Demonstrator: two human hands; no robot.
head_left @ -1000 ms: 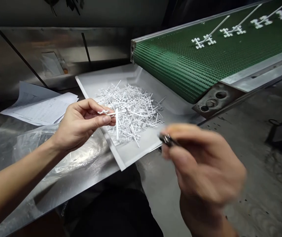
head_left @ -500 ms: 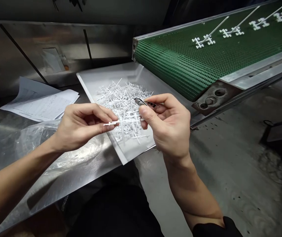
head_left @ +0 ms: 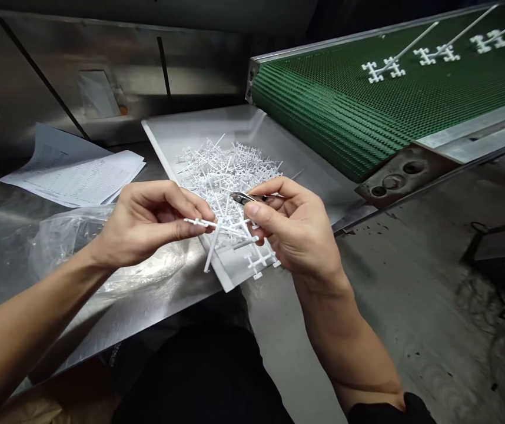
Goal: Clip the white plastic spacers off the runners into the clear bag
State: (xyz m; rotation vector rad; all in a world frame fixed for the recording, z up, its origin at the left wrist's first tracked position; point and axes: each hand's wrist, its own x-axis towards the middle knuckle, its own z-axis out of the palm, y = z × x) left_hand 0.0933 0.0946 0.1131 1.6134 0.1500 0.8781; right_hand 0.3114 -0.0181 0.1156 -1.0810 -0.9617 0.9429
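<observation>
The left hand (head_left: 146,227) pinches a white plastic sprue (head_left: 215,231) between thumb and fingertips, over the near corner of the tray (head_left: 235,277). The right hand (head_left: 299,232) grips small metal cutters (head_left: 246,198), just beside the sprue, above the pile (head_left: 226,171).

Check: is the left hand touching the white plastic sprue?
Touching. The head view shows the left hand pinching the white plastic sprue between thumb and fingers, no gap visible.

Open floor (head_left: 411,306) lies free to the right of both hands. Ahead, a white tray (head_left: 177,129) heaped with plastic pieces (head_left: 226,171) blocks the way. The green conveyor (head_left: 367,112) walls off the upper right; papers (head_left: 80,176) and a plastic bag (head_left: 71,241) crowd the left.
</observation>
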